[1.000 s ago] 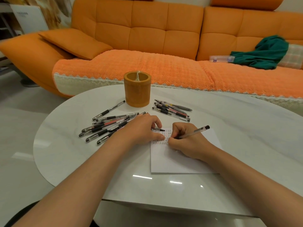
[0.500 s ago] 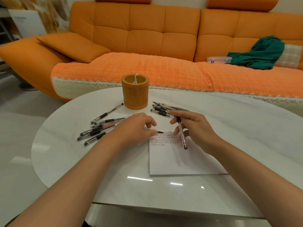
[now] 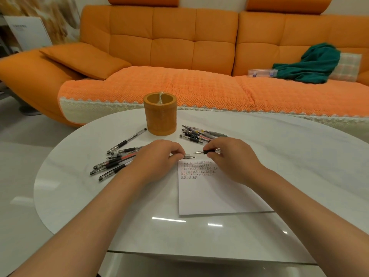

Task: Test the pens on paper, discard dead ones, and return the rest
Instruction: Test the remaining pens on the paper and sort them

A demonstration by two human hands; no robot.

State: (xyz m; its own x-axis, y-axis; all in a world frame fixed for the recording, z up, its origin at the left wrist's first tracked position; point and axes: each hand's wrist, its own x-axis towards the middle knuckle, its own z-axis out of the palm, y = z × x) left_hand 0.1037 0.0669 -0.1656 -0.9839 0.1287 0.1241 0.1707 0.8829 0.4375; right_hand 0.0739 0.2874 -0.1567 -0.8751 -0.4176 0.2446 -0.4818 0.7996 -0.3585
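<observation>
Pens are split 3 ways: 1 in hand, 2 piles on the table. Near to far:

Paper [image 3: 215,196] lies flat on the white table [image 3: 299,166], near edge toward the person, several rows of small test marks across its top.

Just past the paper's top edge, both hands meet. Right hand [image 3: 231,156] has its fingers [image 3: 209,151] closed around a pen [image 3: 199,151] by the black grip, metal tip bare and pointing left. Left hand [image 3: 159,158] pinches a clear pen cap [image 3: 188,156] between thumb and fingers, the cap aimed right, toward the tip. Cap and tip are near each other, slightly offset, not joined; whether they touch is hard to call from this angle.

Left of the left hand: left pile [image 3: 115,160], a fan of capped pens lying on the table, mostly black grips, at least 1 red. The hand covers their right ends. 1 more lies apart, further back, angled toward the holder.

Behind the right hand: right pile [image 3: 197,134], a tighter bunch, ends partly hidden by the knuckles.

Between and behind the piles: orange cylindrical pen holder [image 3: 160,114], upright, something clear visible inside at the rim.

Far back: orange sofa [image 3: 179,47] with a green cloth [image 3: 311,64] and a clear plastic case [image 3: 261,72] on the right seat.
</observation>
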